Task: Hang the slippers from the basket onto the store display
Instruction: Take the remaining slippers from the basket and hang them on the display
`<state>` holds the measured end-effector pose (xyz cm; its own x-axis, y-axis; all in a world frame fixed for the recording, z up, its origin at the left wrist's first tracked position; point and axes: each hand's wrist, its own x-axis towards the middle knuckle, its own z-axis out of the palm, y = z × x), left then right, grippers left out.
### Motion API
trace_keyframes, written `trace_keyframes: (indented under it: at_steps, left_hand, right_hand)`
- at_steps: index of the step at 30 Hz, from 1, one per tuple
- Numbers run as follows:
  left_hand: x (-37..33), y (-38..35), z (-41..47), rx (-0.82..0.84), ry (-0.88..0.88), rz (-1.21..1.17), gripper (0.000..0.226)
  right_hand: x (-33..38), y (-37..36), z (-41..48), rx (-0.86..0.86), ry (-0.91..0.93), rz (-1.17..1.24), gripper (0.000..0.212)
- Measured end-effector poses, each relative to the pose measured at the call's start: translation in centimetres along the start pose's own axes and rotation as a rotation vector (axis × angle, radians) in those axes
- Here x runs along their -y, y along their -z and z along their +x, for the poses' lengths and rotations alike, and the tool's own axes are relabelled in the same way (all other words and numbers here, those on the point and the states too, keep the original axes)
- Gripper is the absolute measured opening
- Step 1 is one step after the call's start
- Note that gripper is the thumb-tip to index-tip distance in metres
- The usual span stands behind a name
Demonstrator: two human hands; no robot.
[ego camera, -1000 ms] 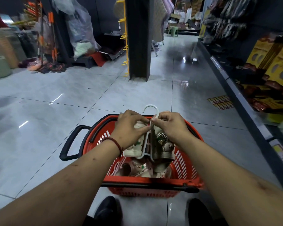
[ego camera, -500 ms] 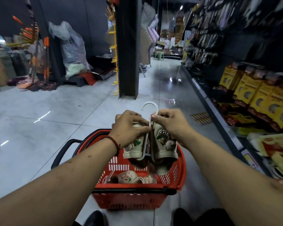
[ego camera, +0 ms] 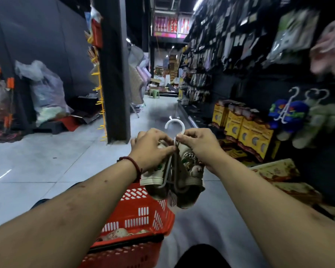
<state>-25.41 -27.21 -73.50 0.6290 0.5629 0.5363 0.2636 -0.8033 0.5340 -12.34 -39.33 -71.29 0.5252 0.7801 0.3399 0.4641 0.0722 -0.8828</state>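
2 hands hold 1 pair of beige slippers [ego camera: 190, 171] over the far right rim of 1 red basket [ego camera: 141, 211]; the left hand [ego camera: 153, 149] is curled round the left slipper and the right hand [ego camera: 199, 146] round the right one, both pinching the neck of 1 white hanger [ego camera: 174, 126] between them; its hook stands above the knuckles, touching no rail; the 2 slippers hang side by side below the hands; more pale slippers [ego camera: 118, 233] lie in the basket, their count hidden by the left forearm; on the store display [ego camera: 259, 89] at right, well apart, 2 pairs hang side by side, 1 blue pair [ego camera: 286, 113] and 1 pale green pair [ego camera: 321, 120]; 1 blurred pink pair [ego camera: 329, 49] hangs higher.
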Motion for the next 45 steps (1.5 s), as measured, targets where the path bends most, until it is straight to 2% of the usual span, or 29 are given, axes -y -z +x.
trace_keyframes:
  at_steps: [7, 11, 14, 17, 20, 24, 27, 31, 34, 41, 45]
  left_hand:
    - [-8.1, -4.7, 2.9, 0.092, -0.031, -0.108, 0.008]
    - [-12.5, -8.7, 4.9, 0.176, -0.132, -0.222, 0.013]
    - [-16.6, -11.4, 5.8, 0.234, -0.235, -0.300, 0.006]
    - [-20.8, -13.6, 6.3, 0.310, -0.314, -0.338, 0.012]
    - [-24.9, -16.2, 6.9, 0.363, -0.387, -0.382, 0.014]
    - [-29.9, -20.3, 7.3, 0.410, -0.468, -0.439, 0.026]
    - [-33.5, -23.1, 6.3, 0.438, -0.522, -0.486, 0.030]
    - [-37.7, -26.4, 4.9, 0.453, -0.562, -0.495, 0.030]
    - [-40.7, -28.0, 3.8, 0.477, -0.601, -0.548, 0.021]
    - [-47.4, -29.6, 3.0, 0.527, -0.702, -0.677, 0.023]
    - [-50.1, -31.1, 4.1, 0.536, -0.703, -0.700, 0.015]
  right_hand:
    - [-0.3, 9.2, -0.8, -0.110, 0.011, -0.202, 0.035]
    - [-0.7, 15.3, -2.0, -0.224, -0.030, -0.219, 0.022]
    - [-1.1, 19.5, -3.5, -0.313, -0.045, -0.226, 0.016]
    - [-1.5, 23.7, -5.3, -0.430, -0.084, -0.230, 0.018]
    - [-1.5, 27.7, -7.5, -0.513, -0.115, -0.208, 0.036]
    - [-1.5, 32.5, -10.9, -0.670, -0.171, -0.247, 0.023]
    - [-1.6, 35.3, -13.5, -0.768, -0.173, -0.316, 0.021]
    - [-1.4, 38.2, -17.4, -0.862, -0.181, -0.393, 0.029]
    - [-1.5, 40.5, -20.0, -0.902, -0.202, -0.478, 0.031]
    - [-0.5, 45.6, -23.2, -1.058, -0.193, -0.563, 0.024]
    - [0.0, 48.2, -23.1, -1.094, -0.190, -0.604, 0.040]
